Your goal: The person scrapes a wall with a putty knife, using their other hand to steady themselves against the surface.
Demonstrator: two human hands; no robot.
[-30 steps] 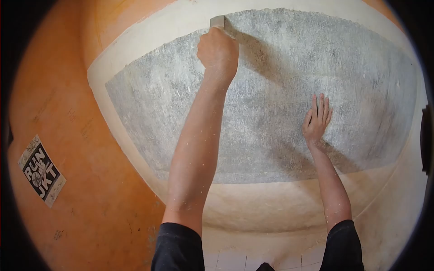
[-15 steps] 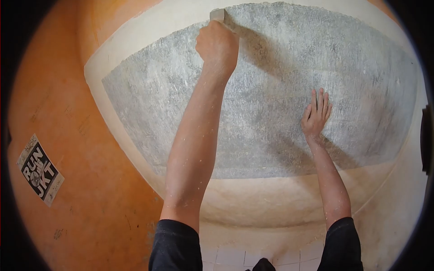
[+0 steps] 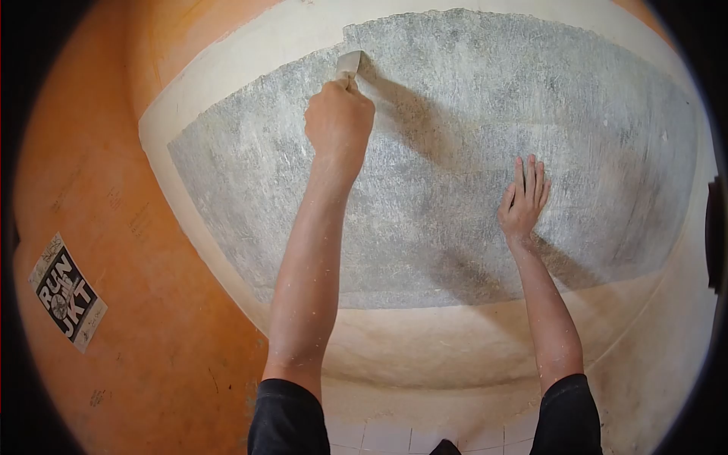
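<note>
My left hand point(image 3: 340, 121) is closed around the handle of a scraper point(image 3: 349, 62). Its flat, pale metal blade points up and lies at or just over the upper part of a rough grey patch point(image 3: 425, 227) on the wall; whether it touches cannot be told. Most of the handle is hidden in my fist. Lower and to the right, my right hand point(image 3: 523, 201) rests flat against the same patch, fingers stretched upward and holding nothing. Small pale flecks dot both forearms.
A cream border point(image 3: 227, 76) surrounds the grey patch, with a ragged, stepped upper edge. To the left is an orange wall point(image 3: 152, 303) bearing a black-and-white sticker point(image 3: 67, 292). Pale floor tiles point(image 3: 387, 438) show at the bottom. A dark object point(image 3: 714, 235) stands at the right edge.
My left hand and the scraper have moved down and slightly left from the patch's upper edge, where a step now shows. My right hand remains flat on the wall, with the view slightly shifted.
</note>
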